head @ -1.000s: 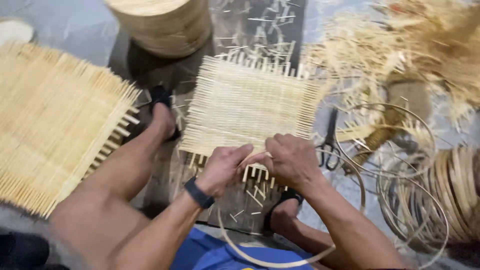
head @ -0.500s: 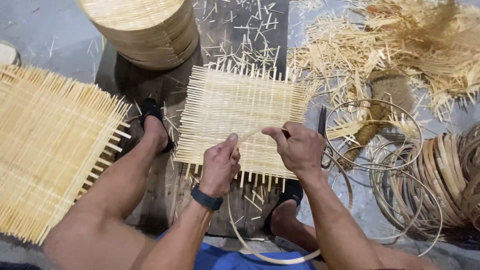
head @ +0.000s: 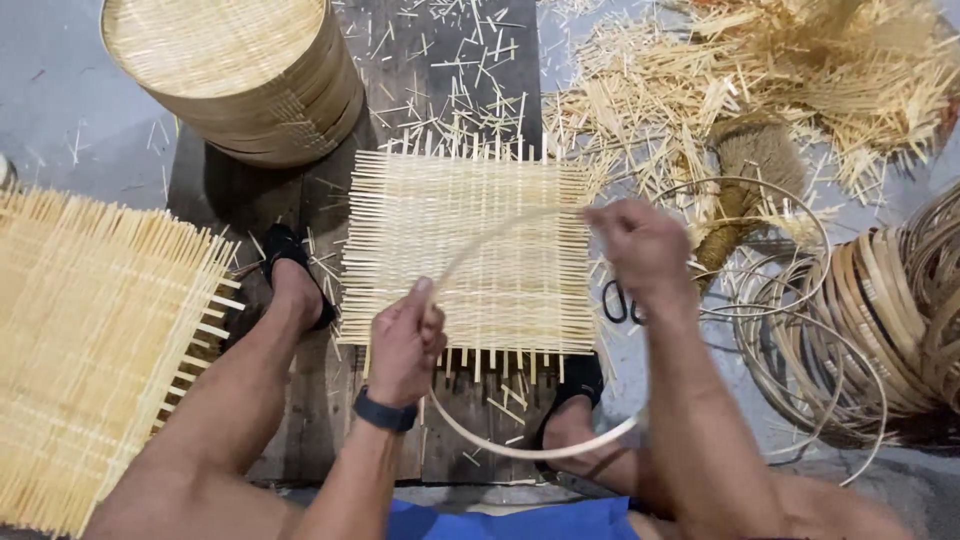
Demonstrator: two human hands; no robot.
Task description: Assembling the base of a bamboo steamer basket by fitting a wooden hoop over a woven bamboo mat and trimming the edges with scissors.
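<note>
Head view: a thin bamboo hoop (head: pixel 520 450) is being held over a square woven bamboo mat (head: pixel 470 250) lying on a dark wooden board (head: pixel 300 180) on the floor. The left hand (head: pixel 405 340) is clenched around the hoop's near arc; the right hand (head: pixel 640 245) is pinching its far end above the mat's right edge. The hoop is judged as being shaped and sized; closing and centring it likely comes next. Stacked round trays (head: pixel 235 75) are lying beyond
</note>
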